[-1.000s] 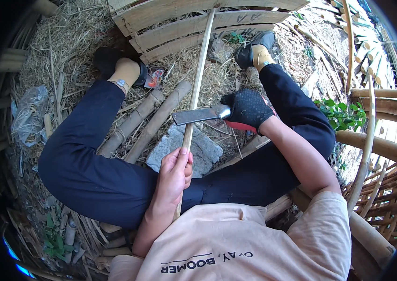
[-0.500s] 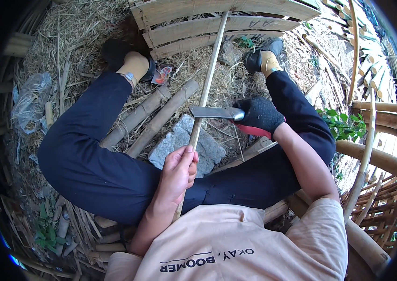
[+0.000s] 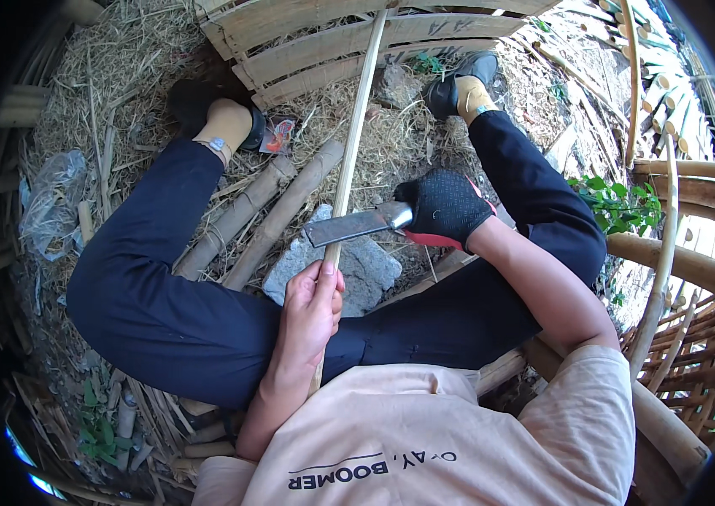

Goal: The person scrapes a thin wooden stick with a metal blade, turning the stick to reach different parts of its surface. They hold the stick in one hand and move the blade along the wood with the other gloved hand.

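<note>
A long pale strip of bamboo [image 3: 346, 164] runs from my lap away to the slatted wooden crate [image 3: 290, 38]. Bare-skinned, my left hand [image 3: 311, 312] is closed around its near part, thumb lying along the strip. My right hand [image 3: 444, 211], in a black and red glove, grips a knife [image 3: 353, 228] with a broad, blunt-ended metal blade. That blade lies across the strip just beyond my left thumb. Most of the knife's handle is hidden inside the glove. Beneath the strip, between my legs, sits a grey stone block [image 3: 361, 271].
Two bamboo poles [image 3: 277, 221] lie left of the stone. A clear plastic bag [image 3: 55, 198] is on the straw-covered ground farther left. Bamboo rails [image 3: 674, 266] and a woven basket [image 3: 695, 363] stand at the right. Cut bamboo [image 3: 669, 105] is piled at the far right.
The knife has slid along the strip toward my left hand, its blade now tilted more. The strip's far end has shifted slightly left as the whole view moved.
</note>
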Motion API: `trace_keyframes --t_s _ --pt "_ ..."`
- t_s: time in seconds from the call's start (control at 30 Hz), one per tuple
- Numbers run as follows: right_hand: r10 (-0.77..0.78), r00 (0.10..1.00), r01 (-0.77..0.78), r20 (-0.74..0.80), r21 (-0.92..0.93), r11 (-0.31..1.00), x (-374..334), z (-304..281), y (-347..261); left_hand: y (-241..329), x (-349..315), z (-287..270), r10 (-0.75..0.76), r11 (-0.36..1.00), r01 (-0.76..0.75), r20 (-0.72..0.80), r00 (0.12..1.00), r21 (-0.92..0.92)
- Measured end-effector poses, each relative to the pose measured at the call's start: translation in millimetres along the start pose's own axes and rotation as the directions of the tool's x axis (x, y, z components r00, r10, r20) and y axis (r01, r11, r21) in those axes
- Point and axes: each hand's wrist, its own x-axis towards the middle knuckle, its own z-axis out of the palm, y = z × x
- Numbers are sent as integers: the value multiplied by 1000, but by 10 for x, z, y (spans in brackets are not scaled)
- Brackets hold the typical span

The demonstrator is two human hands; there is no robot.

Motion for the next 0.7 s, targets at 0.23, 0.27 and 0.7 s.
trace_keyframes --t_s 0.23,0.27,0.7 --pt "214 961 -222 -173 -27 975 121 -236 454 51 -50 -35 -48 995 53 60 997 -85" --pt "248 954 -250 -166 7 968 117 -213 434 58 -44 -39 -57 992 64 71 996 -104" --pt "-93 995 93 -38 6 996 -41 -5 -12 48 -15 -100 -133 944 193 227 965 -268"
